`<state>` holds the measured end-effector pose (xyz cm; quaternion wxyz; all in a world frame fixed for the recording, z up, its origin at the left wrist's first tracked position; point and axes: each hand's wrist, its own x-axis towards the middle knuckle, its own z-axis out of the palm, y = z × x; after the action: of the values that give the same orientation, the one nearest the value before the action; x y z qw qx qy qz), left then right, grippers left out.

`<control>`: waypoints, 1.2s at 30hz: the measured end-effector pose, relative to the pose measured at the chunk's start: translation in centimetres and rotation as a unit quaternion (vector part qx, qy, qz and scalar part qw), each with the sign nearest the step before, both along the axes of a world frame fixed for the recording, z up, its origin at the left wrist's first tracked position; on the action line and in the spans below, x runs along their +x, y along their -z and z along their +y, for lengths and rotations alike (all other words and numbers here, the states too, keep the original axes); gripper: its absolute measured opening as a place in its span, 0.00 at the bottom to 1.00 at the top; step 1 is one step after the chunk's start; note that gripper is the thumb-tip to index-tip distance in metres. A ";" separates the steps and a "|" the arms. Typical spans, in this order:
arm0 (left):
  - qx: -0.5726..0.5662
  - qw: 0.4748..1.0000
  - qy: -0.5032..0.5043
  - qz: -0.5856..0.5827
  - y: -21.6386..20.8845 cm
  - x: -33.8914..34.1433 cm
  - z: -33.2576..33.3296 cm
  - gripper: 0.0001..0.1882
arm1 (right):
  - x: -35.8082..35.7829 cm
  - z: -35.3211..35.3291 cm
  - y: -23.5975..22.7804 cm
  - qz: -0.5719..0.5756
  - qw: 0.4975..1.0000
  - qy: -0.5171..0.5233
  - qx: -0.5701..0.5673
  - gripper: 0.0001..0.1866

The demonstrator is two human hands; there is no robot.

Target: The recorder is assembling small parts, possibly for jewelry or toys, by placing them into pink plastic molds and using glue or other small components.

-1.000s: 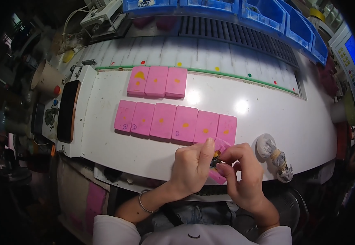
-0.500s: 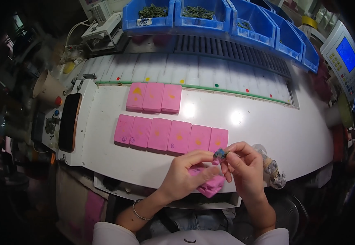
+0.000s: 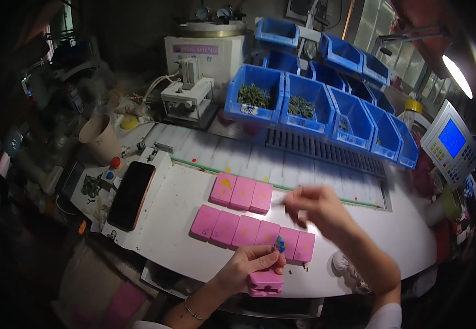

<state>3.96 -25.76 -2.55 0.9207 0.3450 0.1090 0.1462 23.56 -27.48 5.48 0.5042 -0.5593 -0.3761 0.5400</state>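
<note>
My left hand is closed at the front of the white worktop. It grips a slotted pink block, which looks like a rubber mould. A small blue piece sticks up at the thumb and fingertips. To the right and farther forward, my right hand is raised over the worktop, its fingers drawn together and smeared by motion. Something small and dark shows at its fingertips, too blurred to name. Behind my left hand lies a row of several flat pink blocks, with three more pink blocks beyond.
Blue bins, some holding small green pieces, stand at the back. A phone lies on the left ledge. A keypad unit with a blue screen stands at right. A clear, lumpy bundle sits near the right front edge.
My right hand has left the blue piece and moved up and forward, away from my left hand. My left hand keeps the pink block and blue piece. The view has swung upward and left.
</note>
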 end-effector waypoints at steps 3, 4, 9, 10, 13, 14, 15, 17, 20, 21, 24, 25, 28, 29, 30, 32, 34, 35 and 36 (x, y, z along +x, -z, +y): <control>0.136 0.986 -0.011 0.094 0.9 0.1 -0.5 0.12 | 1.5 8.1 -3.7 -0.163 0.976 0.074 0.124 0.07; 0.189 0.971 0.009 0.144 1.4 0.1 -1.0 0.12 | 2.3 10.4 -4.9 -0.215 0.955 0.077 0.187 0.06; 0.283 0.939 0.000 0.197 3.6 0.7 -3.4 0.13 | 4.3 14.8 -7.2 -0.279 0.875 0.251 0.306 0.08; 0.312 0.923 -0.014 0.226 4.0 0.5 -3.6 0.14 | 4.0 13.7 -6.8 -0.277 0.876 0.248 0.306 0.08; 0.359 0.880 -0.023 0.310 2.7 -0.1 -2.9 0.15 | 1.6 6.1 -3.0 -0.344 0.910 0.053 0.225 0.06; 0.387 0.850 -0.019 0.356 2.3 -0.1 -2.7 0.14 | 1.6 3.2 -0.4 -0.406 0.876 0.013 0.260 0.09; 0.376 0.859 -0.088 0.336 4.1 -0.3 -2.8 0.16 | -0.3 -0.6 -0.2 -0.464 0.860 -0.003 0.213 0.09; 0.296 0.908 -0.143 0.261 2.8 0.9 -2.6 0.18 | -1.5 -6.8 1.4 -0.390 0.910 -0.046 0.136 0.08; 0.196 0.945 -0.174 0.196 1.4 2.9 -2.8 0.25 | -2.3 -10.5 1.3 -0.350 0.926 -0.103 0.095 0.20; 0.193 0.951 -0.166 0.175 0.8 3.7 -2.8 0.29 | -2.0 -11.2 1.1 -0.387 0.907 -0.129 0.108 0.20; 0.197 0.961 -0.153 0.117 1.2 6.0 -3.7 0.33 | -0.1 -11.8 2.1 -0.402 0.892 -0.136 0.154 0.18; 0.193 0.963 -0.146 0.122 1.4 6.3 -4.1 0.33 | 0.4 -12.3 2.5 -0.402 0.891 -0.131 0.163 0.17; 0.156 0.975 -0.099 0.120 2.1 7.1 -5.4 0.34 | 0.9 -14.1 3.5 -0.441 0.873 -0.100 0.182 0.16; 0.201 0.965 -0.084 0.143 2.3 7.3 -6.0 0.38 | 0.8 -14.5 3.7 -0.482 0.851 -0.074 0.195 0.16; 0.246 0.953 -0.069 0.165 2.3 7.1 -6.7 0.41 | 0.3 -15.0 4.0 -0.479 0.853 -0.074 0.195 0.16; 0.317 0.930 -0.088 0.164 2.3 6.5 -7.3 0.42 | -0.9 -15.4 4.5 -0.600 0.771 -0.030 0.212 0.18; 0.473 0.860 -0.179 0.070 2.9 6.1 -7.3 0.39 | -2.0 -15.4 5.2 -0.632 0.745 -0.024 0.212 0.18; 0.473 0.867 -0.157 0.019 3.4 5.9 -7.2 0.33 | -2.3 -15.4 5.5 -0.632 0.742 -0.031 0.220 0.17; 0.474 0.866 -0.158 0.022 3.4 5.9 -7.5 0.33 | -2.4 -15.1 5.8 -0.630 0.740 -0.040 0.232 0.16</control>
<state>9.84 -33.25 -5.94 0.6083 0.7212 0.0994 0.3162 21.16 -42.58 -0.34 0.2444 -0.6218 -0.7438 -0.0202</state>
